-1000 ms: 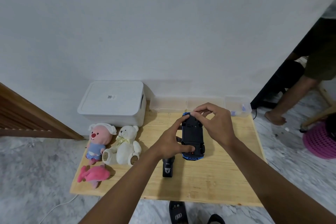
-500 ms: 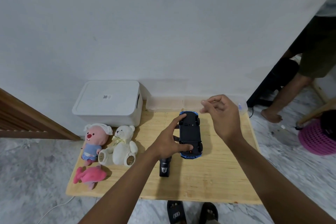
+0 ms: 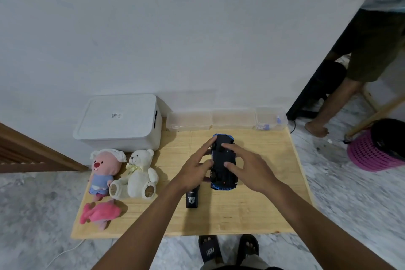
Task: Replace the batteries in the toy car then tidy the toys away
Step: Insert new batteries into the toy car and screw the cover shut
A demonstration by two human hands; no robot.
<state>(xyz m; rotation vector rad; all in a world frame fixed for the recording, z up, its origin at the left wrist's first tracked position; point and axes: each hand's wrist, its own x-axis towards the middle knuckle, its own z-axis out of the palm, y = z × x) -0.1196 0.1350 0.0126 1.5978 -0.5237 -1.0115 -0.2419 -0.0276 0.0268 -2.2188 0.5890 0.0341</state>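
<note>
**Head view.** The car (image 3: 221, 176) lies wheels-up on the table (image 3: 252, 215), just toward 12 o'clock from the table's middle, its length along the 12–6 line. My left hand (image 3: 192, 173) braces it from 9 o'clock, fingers nearly straight and gripping nothing, the index reaching along the flank to the far end. My right hand (image 3: 249, 171) comes in from 4 o'clock, spread wide. Its fingertips (image 3: 223, 144) and thumb are laid flat on the dark underside, and it holds nothing.

**Change.** One second ago the right hand pinched at the car's far end. Half a second ago it had lifted clear toward 2 o'clock, fingertips together, whether on some small part I cannot tell. Now it is back on the chassis and opened out. The left hand and the car have hardly shifted.

**Meaning.** I judge the battery step to be at its start, with the spread fingers probably seeking the cover. No removed cover and no batteries can be seen, so the swap is yet to come.

**Surroundings.** The remote (image 3: 192, 199) lies at 7 o'clock of the car. The plush toys (image 3: 137, 176) sit at the table's 9 o'clock, the lidded box (image 3: 118, 120) at 10 and the clear tubs (image 3: 232, 119) along 12. Tidying has not begun.
</note>
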